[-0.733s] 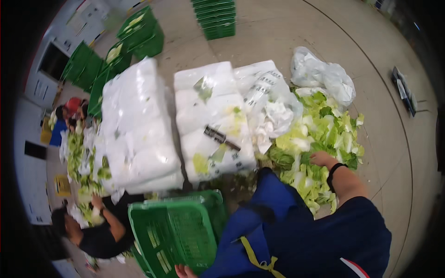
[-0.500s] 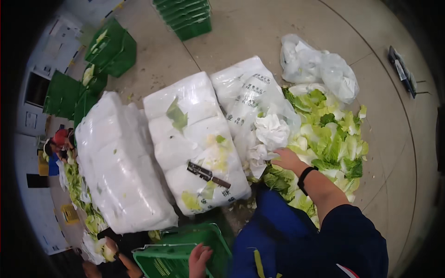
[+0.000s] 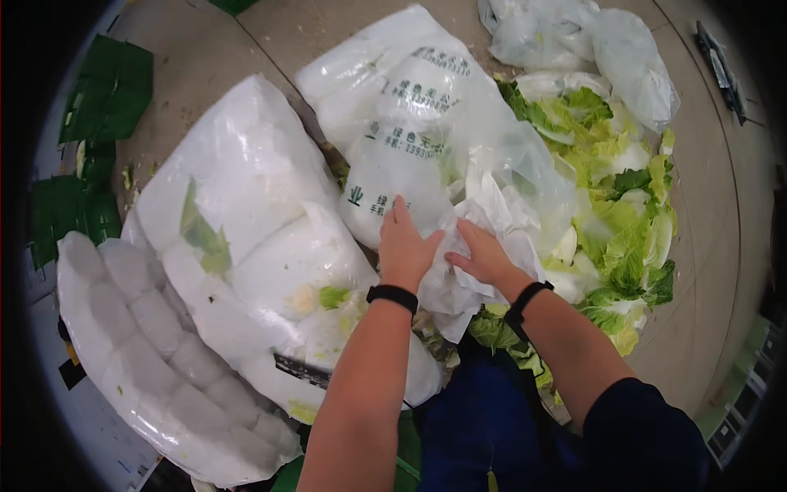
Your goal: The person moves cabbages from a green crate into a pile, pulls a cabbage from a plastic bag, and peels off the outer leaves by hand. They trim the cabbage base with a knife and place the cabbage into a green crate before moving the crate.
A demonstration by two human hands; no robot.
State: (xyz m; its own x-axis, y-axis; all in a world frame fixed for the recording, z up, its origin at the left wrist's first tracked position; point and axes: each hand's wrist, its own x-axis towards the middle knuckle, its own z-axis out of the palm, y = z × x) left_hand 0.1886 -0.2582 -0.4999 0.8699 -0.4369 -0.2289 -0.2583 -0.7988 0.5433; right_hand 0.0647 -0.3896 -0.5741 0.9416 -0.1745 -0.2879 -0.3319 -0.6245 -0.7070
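My left hand (image 3: 403, 250), its fingers stretched and thumb apart, lies along the lower edge of a clear printed plastic bag (image 3: 406, 156). The bag is packed with pale round things, seen only dimly. Beside it, my right hand (image 3: 484, 256) rests against crumpled white paper (image 3: 471, 295) at the bag's mouth, thumb and fingers spread. A knife (image 3: 302, 369) with a dark blade lies on the neighbouring wrapped white bundle (image 3: 254, 197); my left forearm covers its handle. Loose cabbage leaves (image 3: 623, 221) are heaped right of my right hand.
Another plastic-wrapped bundle (image 3: 164, 361) lies at the left. Green crates (image 3: 106, 90) stand beyond it. Clear bags (image 3: 631, 66) sit behind the leaf heap. A dark flat object (image 3: 721, 74) lies on the floor (image 3: 705, 221) at far right.
My left hand has come up from beside the green crate at the bottom to the plastic bag. My right hand remains by the white paper. The view has shifted closer to the bag.
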